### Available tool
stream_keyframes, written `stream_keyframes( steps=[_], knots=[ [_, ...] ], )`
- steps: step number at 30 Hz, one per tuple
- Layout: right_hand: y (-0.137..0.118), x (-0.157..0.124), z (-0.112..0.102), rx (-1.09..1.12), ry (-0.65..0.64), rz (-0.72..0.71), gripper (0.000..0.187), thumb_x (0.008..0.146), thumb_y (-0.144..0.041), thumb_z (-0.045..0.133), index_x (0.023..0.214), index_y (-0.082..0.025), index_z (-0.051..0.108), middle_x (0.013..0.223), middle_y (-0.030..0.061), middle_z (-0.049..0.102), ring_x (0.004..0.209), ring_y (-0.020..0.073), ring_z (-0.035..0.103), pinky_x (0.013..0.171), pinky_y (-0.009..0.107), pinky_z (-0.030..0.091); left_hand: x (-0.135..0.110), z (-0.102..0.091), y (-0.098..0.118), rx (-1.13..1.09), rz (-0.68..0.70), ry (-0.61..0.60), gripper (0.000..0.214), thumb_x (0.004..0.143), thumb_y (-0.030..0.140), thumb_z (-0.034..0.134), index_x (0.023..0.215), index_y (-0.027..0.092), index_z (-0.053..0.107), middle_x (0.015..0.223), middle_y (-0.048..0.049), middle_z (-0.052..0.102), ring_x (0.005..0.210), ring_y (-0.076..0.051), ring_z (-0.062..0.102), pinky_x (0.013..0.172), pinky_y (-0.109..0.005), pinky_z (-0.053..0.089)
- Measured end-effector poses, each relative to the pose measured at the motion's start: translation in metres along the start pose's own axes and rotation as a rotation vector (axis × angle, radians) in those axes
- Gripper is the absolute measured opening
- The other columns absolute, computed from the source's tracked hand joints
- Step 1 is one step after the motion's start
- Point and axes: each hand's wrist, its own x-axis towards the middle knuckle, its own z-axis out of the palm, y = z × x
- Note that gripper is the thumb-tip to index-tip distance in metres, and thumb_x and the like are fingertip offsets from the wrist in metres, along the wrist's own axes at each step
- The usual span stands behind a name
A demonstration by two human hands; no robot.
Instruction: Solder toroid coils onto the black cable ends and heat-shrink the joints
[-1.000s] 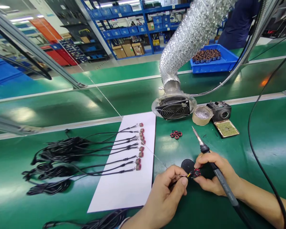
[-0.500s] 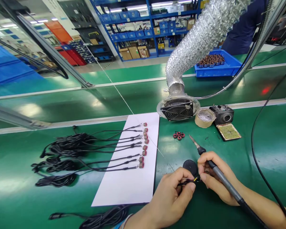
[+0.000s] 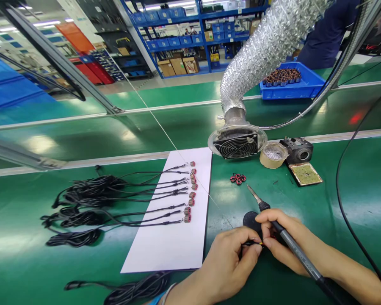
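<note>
In the head view, I take the white board (image 3: 165, 245) as the landmark, and both hands are to the right of its near part. The left hand (image 3: 230, 262) is closed in a narrow pinch on a black cable (image 3: 249, 243), and a bit of yellow wire (image 3: 260, 243) shows at its end. The right hand (image 3: 305, 235) carries a soldering iron (image 3: 291, 241) across its fingers, with the tip pointing up and away from the wire. Its fingertips are nearly together beside the wire; whether they hold a small part, I cannot tell. A round black pad (image 3: 250, 219), also right of the board, lies just behind the fingers. Farther beyond that pad, on the same side of the board, is a small heap of red rings (image 3: 238, 178). The step in hand seems to be placing the wire end by fingers, not heating. The next move, I judge, calls for steady fingertips and for the hot tip to be held clear.
</note>
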Motion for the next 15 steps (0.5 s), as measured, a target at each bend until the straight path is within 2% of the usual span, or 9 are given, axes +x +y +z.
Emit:
stream_keyframes(
  steps=[4, 8, 15],
  knots=[
    [-0.0019, -0.0009, 0.0002, -0.029, -0.004, 0.003, 0.04, 0.095, -0.015, 0.048, 0.129, -0.034, 0.039, 0.092, -0.0037, 0.058, 0.076, 0.009, 0.057, 0.071, 0.02, 0.046, -0.001, 0.0017, -0.0016, 0.009, -0.016, 0.009, 0.014, 0.089, 0.021, 0.052, 0.086, 0.017, 0.065, 0.062, 0.0038, 0.052, 0.053, -0.009, 0.043, 0.051, -0.02, 0.031],
    [-0.0063, -0.0019, -0.0025, 0.002, -0.015, 0.084, 0.044, 0.089, -0.011, 0.05, 0.126, -0.032, 0.041, 0.091, -0.0037, 0.058, 0.074, 0.0096, 0.057, 0.068, 0.02, 0.046, -0.0031, 0.0021, -0.0031, -0.03, -0.05, 0.037, 0.016, 0.091, 0.025, 0.05, 0.087, 0.016, 0.062, 0.056, 0.0063, 0.044, 0.047, -0.008, 0.038, 0.047, -0.02, 0.028],
    [-0.0046, 0.0015, 0.0008, 0.105, 0.068, 0.149, 0.036, 0.083, -0.009, 0.05, 0.113, -0.028, 0.047, 0.083, -0.0051, 0.055, 0.065, 0.0088, 0.052, 0.061, 0.02, 0.042, -0.0024, 0.0015, -0.0019, -0.02, -0.033, 0.049, 0.016, 0.091, 0.025, 0.05, 0.087, 0.016, 0.063, 0.056, 0.0061, 0.043, 0.048, -0.009, 0.038, 0.048, -0.021, 0.028]
  ],
)
